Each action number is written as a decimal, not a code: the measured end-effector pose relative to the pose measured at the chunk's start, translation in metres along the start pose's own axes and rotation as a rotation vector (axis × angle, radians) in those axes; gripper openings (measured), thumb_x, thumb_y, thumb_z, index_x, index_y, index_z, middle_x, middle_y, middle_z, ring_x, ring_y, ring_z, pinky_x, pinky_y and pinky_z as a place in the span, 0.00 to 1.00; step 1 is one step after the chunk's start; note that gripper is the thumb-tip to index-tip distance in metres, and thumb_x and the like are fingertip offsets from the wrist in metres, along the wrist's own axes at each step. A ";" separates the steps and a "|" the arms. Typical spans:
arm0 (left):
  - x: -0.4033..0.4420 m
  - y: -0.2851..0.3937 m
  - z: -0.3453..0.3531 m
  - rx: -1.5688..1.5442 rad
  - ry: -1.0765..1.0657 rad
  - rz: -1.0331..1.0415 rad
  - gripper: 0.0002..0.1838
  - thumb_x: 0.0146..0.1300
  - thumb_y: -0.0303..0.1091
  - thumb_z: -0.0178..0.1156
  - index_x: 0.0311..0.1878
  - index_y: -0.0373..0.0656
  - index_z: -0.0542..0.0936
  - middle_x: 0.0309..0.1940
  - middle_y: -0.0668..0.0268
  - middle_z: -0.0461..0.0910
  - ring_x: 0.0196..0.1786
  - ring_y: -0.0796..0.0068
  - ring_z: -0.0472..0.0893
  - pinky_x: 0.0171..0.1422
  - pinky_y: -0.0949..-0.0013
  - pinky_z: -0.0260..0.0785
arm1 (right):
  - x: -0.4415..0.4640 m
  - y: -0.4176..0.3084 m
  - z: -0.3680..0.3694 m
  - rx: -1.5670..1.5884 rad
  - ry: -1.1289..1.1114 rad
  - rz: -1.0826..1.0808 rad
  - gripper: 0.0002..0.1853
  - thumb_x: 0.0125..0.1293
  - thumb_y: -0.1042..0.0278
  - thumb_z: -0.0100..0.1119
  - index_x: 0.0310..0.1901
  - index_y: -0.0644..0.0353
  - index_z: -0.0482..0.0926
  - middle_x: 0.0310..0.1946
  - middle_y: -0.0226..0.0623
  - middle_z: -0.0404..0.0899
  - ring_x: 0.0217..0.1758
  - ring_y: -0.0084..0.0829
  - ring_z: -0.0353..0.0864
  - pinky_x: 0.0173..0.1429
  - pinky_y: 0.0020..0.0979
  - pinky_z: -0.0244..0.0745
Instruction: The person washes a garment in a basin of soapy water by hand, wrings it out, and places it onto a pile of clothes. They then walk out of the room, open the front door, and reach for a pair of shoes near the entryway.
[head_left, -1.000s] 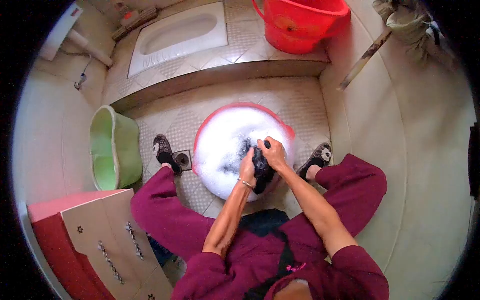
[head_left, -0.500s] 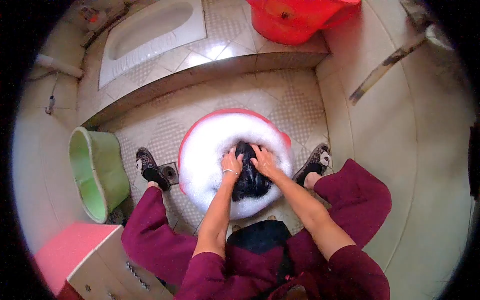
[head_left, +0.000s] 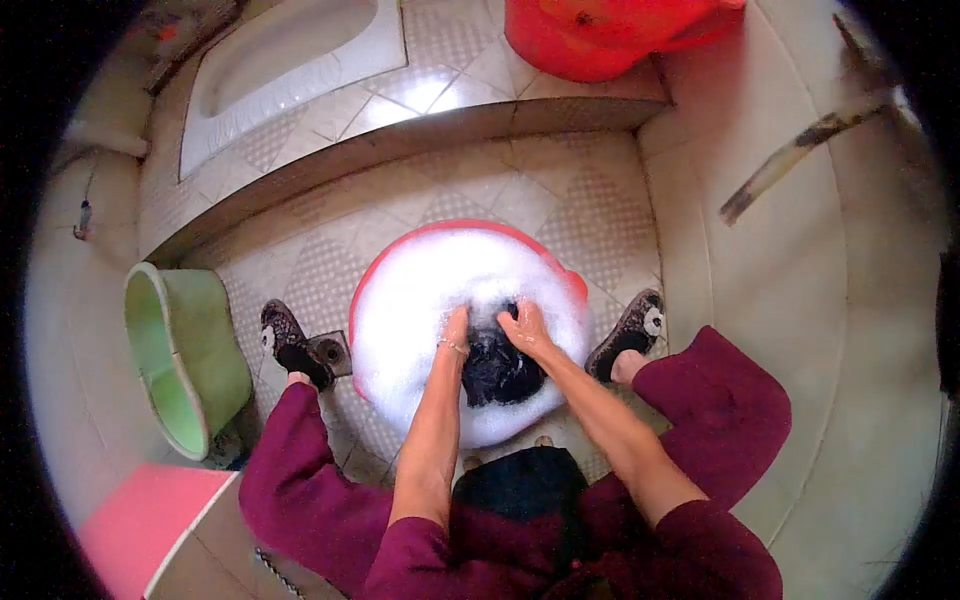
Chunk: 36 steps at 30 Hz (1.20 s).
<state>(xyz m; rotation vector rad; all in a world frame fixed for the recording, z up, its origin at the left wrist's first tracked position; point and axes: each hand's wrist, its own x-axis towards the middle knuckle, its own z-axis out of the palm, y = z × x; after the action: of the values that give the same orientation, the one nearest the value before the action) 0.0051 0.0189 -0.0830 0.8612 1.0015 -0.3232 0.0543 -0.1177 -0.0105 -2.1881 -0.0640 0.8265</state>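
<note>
A red basin [head_left: 402, 238] full of white suds [head_left: 405, 290] stands on the floor between my feet. Black wet cloth [head_left: 497, 372] lies in its middle, partly under the foam; what kind of garment it is cannot be made out. At the cloth's far left side is my left hand [head_left: 455, 330], wearing a bracelet, its fingers partly sunk in suds and closed on the fabric. My right hand [head_left: 526, 328] grips the cloth's far right side, thumb turned inward.
To the left stand a green tub [head_left: 205, 350] and a pink-topped cabinet [head_left: 160, 515]. A floor drain [head_left: 330, 352] lies beside my left shoe [head_left: 292, 340]. Beyond a raised step [head_left: 400, 150] are a squat toilet [head_left: 300, 85] and a large red tub [head_left: 590, 45]. A wall rises at right.
My fingers, stretched out over the cloth before, have curled around it and sunk lower into the suds. Foam now covers the cloth's far end. The view has shifted slightly.
</note>
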 end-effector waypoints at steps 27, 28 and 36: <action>-0.110 0.037 -0.042 -0.209 -0.452 0.487 0.15 0.61 0.43 0.43 0.32 0.42 0.73 0.29 0.63 0.75 0.29 0.69 0.73 0.35 0.66 0.67 | -0.145 -0.132 0.002 0.178 0.296 -0.541 0.13 0.57 0.57 0.49 0.33 0.58 0.70 0.20 0.51 0.74 0.25 0.52 0.75 0.30 0.45 0.69; -0.151 0.041 -0.006 -0.263 -0.280 0.377 0.15 0.62 0.43 0.42 0.35 0.43 0.73 0.30 0.64 0.75 0.30 0.68 0.74 0.36 0.65 0.68 | -0.129 -0.126 0.006 0.167 0.397 -0.557 0.13 0.57 0.57 0.49 0.33 0.59 0.71 0.19 0.51 0.74 0.24 0.52 0.74 0.30 0.45 0.69; -0.206 0.039 0.047 -0.296 -0.179 0.329 0.18 0.61 0.42 0.46 0.43 0.36 0.72 0.37 0.64 0.73 0.39 0.72 0.75 0.44 0.69 0.69 | -0.100 -0.097 -0.028 0.261 0.354 -0.343 0.17 0.57 0.52 0.50 0.33 0.59 0.71 0.25 0.51 0.75 0.32 0.49 0.76 0.36 0.42 0.68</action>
<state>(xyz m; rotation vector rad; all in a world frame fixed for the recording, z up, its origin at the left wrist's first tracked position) -0.0518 -0.0204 0.1206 0.6986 0.7042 0.0289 0.0123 -0.0985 0.1237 -1.9682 -0.1423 0.2354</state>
